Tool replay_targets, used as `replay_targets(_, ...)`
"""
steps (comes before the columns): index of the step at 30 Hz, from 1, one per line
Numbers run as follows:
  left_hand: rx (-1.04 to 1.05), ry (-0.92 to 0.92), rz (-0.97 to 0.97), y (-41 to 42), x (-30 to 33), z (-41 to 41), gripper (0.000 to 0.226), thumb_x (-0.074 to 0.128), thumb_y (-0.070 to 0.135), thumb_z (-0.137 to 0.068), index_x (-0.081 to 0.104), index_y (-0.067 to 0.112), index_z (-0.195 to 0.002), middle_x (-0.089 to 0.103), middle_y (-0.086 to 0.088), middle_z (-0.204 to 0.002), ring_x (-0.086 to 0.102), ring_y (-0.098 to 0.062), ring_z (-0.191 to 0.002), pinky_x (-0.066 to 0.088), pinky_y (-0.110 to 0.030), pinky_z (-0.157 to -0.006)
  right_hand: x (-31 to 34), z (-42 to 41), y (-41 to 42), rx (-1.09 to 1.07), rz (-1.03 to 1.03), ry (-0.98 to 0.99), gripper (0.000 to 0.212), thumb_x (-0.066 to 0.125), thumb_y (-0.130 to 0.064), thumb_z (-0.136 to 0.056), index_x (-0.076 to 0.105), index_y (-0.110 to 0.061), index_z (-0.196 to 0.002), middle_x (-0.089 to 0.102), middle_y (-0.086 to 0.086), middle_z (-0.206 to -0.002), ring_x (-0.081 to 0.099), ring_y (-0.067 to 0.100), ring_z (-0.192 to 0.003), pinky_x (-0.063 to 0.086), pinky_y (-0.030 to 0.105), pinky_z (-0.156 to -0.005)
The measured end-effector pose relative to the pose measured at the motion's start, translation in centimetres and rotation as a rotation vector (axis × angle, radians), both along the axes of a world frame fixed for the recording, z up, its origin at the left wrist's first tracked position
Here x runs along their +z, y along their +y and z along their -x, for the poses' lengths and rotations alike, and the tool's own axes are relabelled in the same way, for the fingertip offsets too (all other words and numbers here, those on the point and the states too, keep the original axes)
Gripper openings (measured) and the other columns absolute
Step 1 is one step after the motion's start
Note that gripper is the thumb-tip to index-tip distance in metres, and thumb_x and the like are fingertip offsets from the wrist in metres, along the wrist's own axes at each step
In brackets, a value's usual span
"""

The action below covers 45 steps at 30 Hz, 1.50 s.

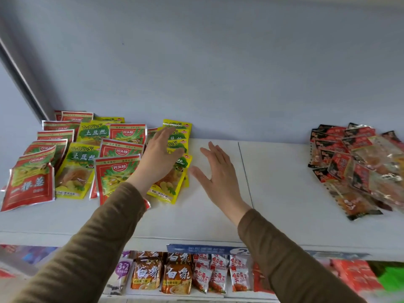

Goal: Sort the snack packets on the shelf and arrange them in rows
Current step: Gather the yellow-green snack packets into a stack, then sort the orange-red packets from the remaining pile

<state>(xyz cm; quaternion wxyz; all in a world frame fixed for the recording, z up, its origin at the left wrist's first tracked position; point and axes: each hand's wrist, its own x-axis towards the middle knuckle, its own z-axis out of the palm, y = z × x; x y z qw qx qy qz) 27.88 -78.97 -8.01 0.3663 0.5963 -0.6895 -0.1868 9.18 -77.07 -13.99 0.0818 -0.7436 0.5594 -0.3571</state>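
On the left of the white shelf (218, 219) stand rows of red snack packets (31, 182) and yellow snack packets (75, 169), overlapping from front to back. My left hand (159, 156) rests flat, fingers apart, on the rightmost yellow row (175, 182), holding nothing. My right hand (216, 171) hovers open just right of that row, palm toward it, over bare shelf. A loose heap of black-and-red packets (358, 165) lies at the shelf's right end.
The grey back wall (218, 73) closes the shelf behind. A seam (246, 171) splits the shelf board right of my right hand. Below the front edge, a lower shelf holds orange noodle packets (161, 274) and small red-white packets (218, 276).
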Motion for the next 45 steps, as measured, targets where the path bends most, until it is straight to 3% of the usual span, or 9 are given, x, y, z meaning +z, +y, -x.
replay_targets(3, -0.007, -0.058, 0.063, 0.4, 0.3, 2.5, 0.062, 0.068, 0.021, -0.095, 0.045, 0.019, -0.152, 0.041, -0.003, -0.158, 0.033, -0.022, -0.147, 0.023, -0.023, -0.112, 0.5, 3.2, 0.0, -0.033, -0.024, 0.006, 0.066, 0.048, -0.062, -0.097, 0.043, -0.022, -0.149, 0.03, 0.0, -0.163, 0.019, 0.018, -0.152, 0.021, 0.039, -0.121)
replay_targets(6, -0.038, -0.099, 0.07, 0.7, 0.5, 6.0, 0.064, 0.069, 0.022, -0.095, 0.044, 0.016, -0.154, 0.036, -0.004, -0.163, 0.026, -0.02, -0.152, 0.019, -0.031, -0.122, 1.2, 7.3, 0.4, -0.074, -0.046, 0.032, 0.066, 0.049, -0.06, -0.097, 0.04, -0.021, -0.151, 0.033, 0.0, -0.162, 0.021, 0.019, -0.151, 0.022, 0.04, -0.12)
replay_targets(15, -0.16, -0.173, -0.041, 2.3, -1.5, 22.0, 0.073, 0.072, 0.031, -0.094, 0.038, 0.019, -0.157, 0.029, -0.003, -0.167, 0.022, -0.021, -0.154, 0.015, -0.031, -0.122, 2.9, 23.3, 2.9, -0.11, -0.06, 0.228, 0.067, 0.055, -0.056, -0.096, 0.04, -0.019, -0.15, 0.049, 0.002, -0.148, 0.039, 0.025, -0.14, 0.032, 0.042, -0.115)
replay_targets(21, -0.226, -0.185, -0.067, 3.3, -2.1, 30.2, 0.076, 0.072, 0.034, -0.093, 0.034, 0.022, -0.159, 0.026, 0.0, -0.168, 0.02, -0.02, -0.155, 0.019, -0.039, -0.126, 3.0, 31.8, 3.8, -0.116, -0.092, 0.271, 0.066, 0.056, -0.054, -0.096, 0.04, -0.019, -0.148, 0.047, 0.002, -0.149, 0.033, 0.025, -0.143, 0.032, 0.046, -0.116)
replay_targets(32, -0.325, -0.235, -0.076, 1.6, -2.6, 37.8, 0.081, 0.07, 0.042, -0.094, 0.028, 0.028, -0.161, 0.023, 0.002, -0.169, 0.015, -0.018, -0.156, 0.016, -0.037, -0.124, 3.4, 39.4, 3.9, -0.173, -0.104, 0.283, 0.068, 0.055, -0.057, -0.095, 0.038, -0.023, -0.151, 0.043, -0.002, -0.154, 0.03, 0.023, -0.146, 0.03, 0.047, -0.119)
replay_targets(36, -0.331, -0.241, -0.114, 1.3, -3.4, 39.5, 0.082, 0.069, 0.043, -0.094, 0.025, 0.029, -0.161, 0.022, 0.001, -0.169, 0.016, -0.02, -0.156, 0.018, -0.04, -0.124, 3.3, 43.2, 3.4, -0.203, -0.14, 0.278, 0.066, 0.057, -0.051, -0.096, 0.036, -0.024, -0.152, 0.041, -0.003, -0.156, 0.032, 0.023, -0.146, 0.027, 0.042, -0.119)
replay_targets(41, -0.3, -0.271, -0.267, 0.4, -5.1, 41.6, 0.093, 0.067, 0.059, -0.09, 0.016, 0.031, -0.162, 0.018, 0.0, -0.17, 0.02, -0.026, -0.154, 0.025, -0.047, -0.123, 2.7, 47.5, 2.1, -0.175, -0.291, 0.21, 0.065, 0.06, -0.038, -0.098, 0.031, -0.028, -0.155, 0.042, -0.004, -0.156, 0.035, 0.022, -0.144, 0.033, 0.044, -0.118)
replay_targets(45, -0.171, -0.228, -0.387, -0.1, -6.5, 43.8, 0.113, 0.064, 0.08, -0.078, 0.006, 0.031, -0.162, 0.011, -0.003, -0.17, 0.017, -0.031, -0.154, 0.027, -0.052, -0.12, 1.8, 49.8, 0.8, -0.013, -0.368, 0.286, 0.077, 0.062, -0.038, -0.096, 0.021, -0.028, -0.16, 0.035, -0.002, -0.159, 0.024, 0.022, -0.148, 0.025, 0.041, -0.119)
